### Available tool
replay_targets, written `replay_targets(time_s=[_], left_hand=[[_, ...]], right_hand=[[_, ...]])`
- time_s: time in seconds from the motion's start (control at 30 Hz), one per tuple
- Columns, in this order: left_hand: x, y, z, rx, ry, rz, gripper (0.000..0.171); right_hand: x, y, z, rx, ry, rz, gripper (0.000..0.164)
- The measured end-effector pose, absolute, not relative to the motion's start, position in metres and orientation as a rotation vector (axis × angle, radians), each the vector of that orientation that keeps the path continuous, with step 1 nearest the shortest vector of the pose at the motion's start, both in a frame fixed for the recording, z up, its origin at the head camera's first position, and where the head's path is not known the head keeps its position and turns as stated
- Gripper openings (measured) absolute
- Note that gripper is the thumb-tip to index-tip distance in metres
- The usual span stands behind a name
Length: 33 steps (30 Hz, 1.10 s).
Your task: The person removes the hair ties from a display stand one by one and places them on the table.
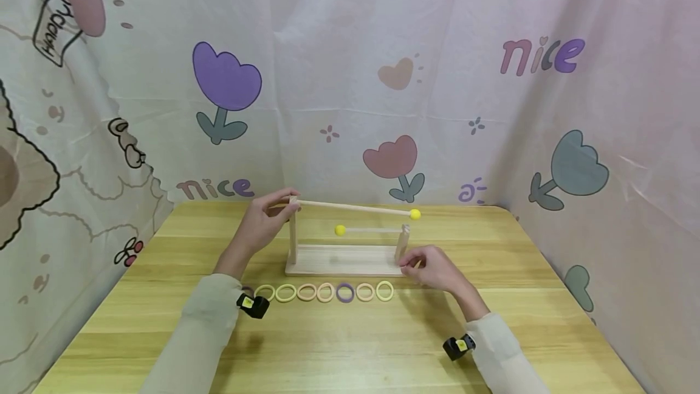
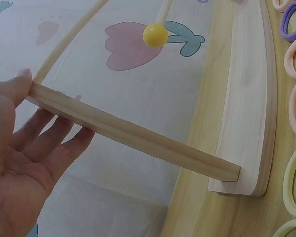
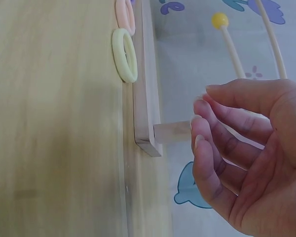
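Note:
A pale wooden rack (image 1: 344, 255) stands on the table, with a flat base and an upright post at either end. My left hand (image 1: 259, 224) holds the top of the left post (image 2: 138, 133) between thumb and fingers. From that post an upper rod (image 1: 355, 207) runs right to a yellow ball (image 1: 415, 214). A lower rod (image 1: 374, 230) points left from the right post (image 1: 402, 243), tipped with another yellow ball (image 2: 155, 35). Beside the base's right end is my right hand (image 1: 434, 267), its fingers loosely bent with nothing visible between them (image 3: 256, 158).
A row of several rings lies in front of the rack: a purple ring (image 1: 345, 301), a peach ring (image 1: 364, 300), a light yellow ring (image 1: 385, 300) and others. My left wrist partly covers the leftmost ring. A patterned cloth (image 1: 328, 78) hangs behind the wooden table (image 1: 350, 345).

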<state>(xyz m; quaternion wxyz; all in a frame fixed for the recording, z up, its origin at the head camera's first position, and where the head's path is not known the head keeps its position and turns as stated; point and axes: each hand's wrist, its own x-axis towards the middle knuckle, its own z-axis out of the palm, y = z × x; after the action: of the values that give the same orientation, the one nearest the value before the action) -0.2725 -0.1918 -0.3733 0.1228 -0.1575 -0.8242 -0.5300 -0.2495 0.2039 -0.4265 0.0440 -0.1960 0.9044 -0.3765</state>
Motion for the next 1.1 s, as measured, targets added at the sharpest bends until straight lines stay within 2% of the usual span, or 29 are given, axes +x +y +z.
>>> replay_targets(time_s=[0.9, 1.1], left_hand=[[-0.276, -0.189, -0.376, -0.489, -2.368, -1.566, 0.034], [-0.274, -0.184, -0.374, -0.472, -2.358, -1.573, 0.035]], right_hand=[[-0.252, 0.211, -0.423, -0.538, 2.77, -1.206, 0.012], [-0.252, 0.216, -0.419, -0.421, 2.781, -1.222, 0.013]])
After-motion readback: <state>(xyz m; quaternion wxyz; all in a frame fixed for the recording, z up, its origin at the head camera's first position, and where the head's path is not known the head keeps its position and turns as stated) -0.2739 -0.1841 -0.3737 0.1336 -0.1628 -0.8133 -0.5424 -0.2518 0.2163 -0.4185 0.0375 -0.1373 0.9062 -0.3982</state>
